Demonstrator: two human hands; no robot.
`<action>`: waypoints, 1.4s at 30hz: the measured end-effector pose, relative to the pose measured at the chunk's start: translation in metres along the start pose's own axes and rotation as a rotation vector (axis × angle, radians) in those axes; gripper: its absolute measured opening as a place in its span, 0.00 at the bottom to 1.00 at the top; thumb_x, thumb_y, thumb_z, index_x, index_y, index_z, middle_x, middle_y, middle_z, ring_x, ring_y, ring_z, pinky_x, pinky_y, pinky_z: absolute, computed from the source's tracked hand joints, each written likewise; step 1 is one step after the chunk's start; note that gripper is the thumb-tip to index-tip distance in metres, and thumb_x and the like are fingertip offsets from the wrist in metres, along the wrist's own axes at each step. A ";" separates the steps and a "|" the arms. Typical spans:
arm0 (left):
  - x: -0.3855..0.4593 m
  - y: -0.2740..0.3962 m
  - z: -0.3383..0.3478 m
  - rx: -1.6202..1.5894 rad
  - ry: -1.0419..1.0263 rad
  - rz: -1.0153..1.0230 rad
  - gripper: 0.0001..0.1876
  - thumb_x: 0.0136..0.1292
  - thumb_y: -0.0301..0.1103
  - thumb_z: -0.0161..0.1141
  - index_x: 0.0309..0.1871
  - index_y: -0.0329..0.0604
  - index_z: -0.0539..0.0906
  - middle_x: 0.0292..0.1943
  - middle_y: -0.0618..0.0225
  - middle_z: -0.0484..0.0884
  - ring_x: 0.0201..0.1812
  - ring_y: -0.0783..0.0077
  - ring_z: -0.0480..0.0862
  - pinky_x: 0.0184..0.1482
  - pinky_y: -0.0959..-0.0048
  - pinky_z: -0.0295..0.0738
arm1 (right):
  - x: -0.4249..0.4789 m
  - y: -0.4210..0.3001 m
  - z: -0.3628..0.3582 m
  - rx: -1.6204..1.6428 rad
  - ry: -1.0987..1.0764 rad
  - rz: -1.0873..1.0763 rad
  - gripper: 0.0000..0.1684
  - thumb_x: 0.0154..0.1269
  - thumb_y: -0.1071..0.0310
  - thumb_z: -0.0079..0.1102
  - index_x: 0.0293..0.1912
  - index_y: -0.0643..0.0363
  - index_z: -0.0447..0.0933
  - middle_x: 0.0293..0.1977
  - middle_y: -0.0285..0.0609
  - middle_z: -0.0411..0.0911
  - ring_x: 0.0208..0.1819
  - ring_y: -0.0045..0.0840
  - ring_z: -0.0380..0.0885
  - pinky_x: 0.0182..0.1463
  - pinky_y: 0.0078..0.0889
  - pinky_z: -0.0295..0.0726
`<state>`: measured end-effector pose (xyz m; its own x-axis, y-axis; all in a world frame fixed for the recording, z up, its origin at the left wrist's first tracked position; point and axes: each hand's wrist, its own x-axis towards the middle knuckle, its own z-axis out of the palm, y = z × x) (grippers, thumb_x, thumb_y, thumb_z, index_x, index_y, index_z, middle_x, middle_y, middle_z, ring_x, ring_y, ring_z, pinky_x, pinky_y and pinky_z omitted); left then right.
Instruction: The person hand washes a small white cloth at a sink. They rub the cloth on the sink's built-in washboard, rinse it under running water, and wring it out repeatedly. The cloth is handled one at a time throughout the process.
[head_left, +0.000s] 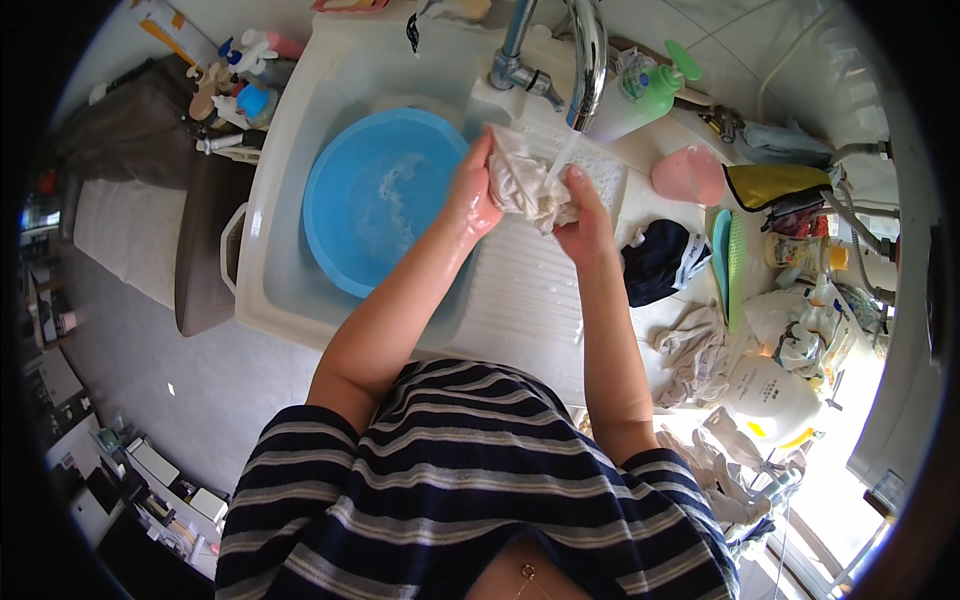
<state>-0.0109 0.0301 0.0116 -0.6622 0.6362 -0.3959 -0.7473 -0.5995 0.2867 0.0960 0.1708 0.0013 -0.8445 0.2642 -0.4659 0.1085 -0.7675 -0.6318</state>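
A wet whitish cloth (517, 174) is bunched between my two hands, above the ribbed washboard (529, 277) of the laundry sink. My left hand (474, 191) grips its left side, wet and shiny at the wrist. My right hand (586, 217) holds the other end, thumb raised. Water (562, 156) runs from the chrome faucet (589, 71) onto the cloth's right part. To the left, a blue plastic basin (330, 247) stands in the sink bowl with water and some foam inside.
Right of the washboard are a pink cup (688, 175), a dark navy garment (660, 262), a crumpled pale cloth (694, 345) and a green pump bottle (645, 94). The white sink rim (259, 247) curves left, near several bottles (259, 105).
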 end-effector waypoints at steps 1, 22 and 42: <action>0.001 -0.001 -0.003 0.026 0.025 -0.016 0.27 0.80 0.57 0.44 0.62 0.43 0.77 0.52 0.65 0.84 0.51 0.67 0.85 0.53 0.65 0.81 | 0.003 -0.002 0.004 -0.136 0.038 -0.108 0.15 0.75 0.60 0.57 0.56 0.55 0.77 0.46 0.38 0.83 0.46 0.26 0.82 0.46 0.31 0.82; 0.049 -0.054 -0.021 0.357 0.026 -0.033 0.19 0.78 0.49 0.52 0.38 0.45 0.81 0.28 0.75 0.77 0.29 0.78 0.76 0.32 0.71 0.72 | 0.007 0.030 0.057 -1.344 0.504 -0.849 0.12 0.58 0.60 0.66 0.30 0.60 0.81 0.31 0.56 0.80 0.37 0.54 0.79 0.41 0.48 0.76; 0.042 -0.029 -0.004 0.551 0.027 0.004 0.19 0.77 0.50 0.54 0.34 0.45 0.79 0.26 0.72 0.76 0.29 0.77 0.75 0.31 0.70 0.71 | 0.002 0.042 0.091 -1.032 0.496 -0.986 0.11 0.64 0.62 0.65 0.36 0.61 0.81 0.26 0.56 0.77 0.29 0.54 0.76 0.33 0.47 0.72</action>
<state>-0.0171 0.0723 -0.0172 -0.6690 0.6172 -0.4141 -0.6677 -0.2542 0.6997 0.0517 0.0858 0.0298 -0.5622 0.7401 0.3690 0.1085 0.5084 -0.8542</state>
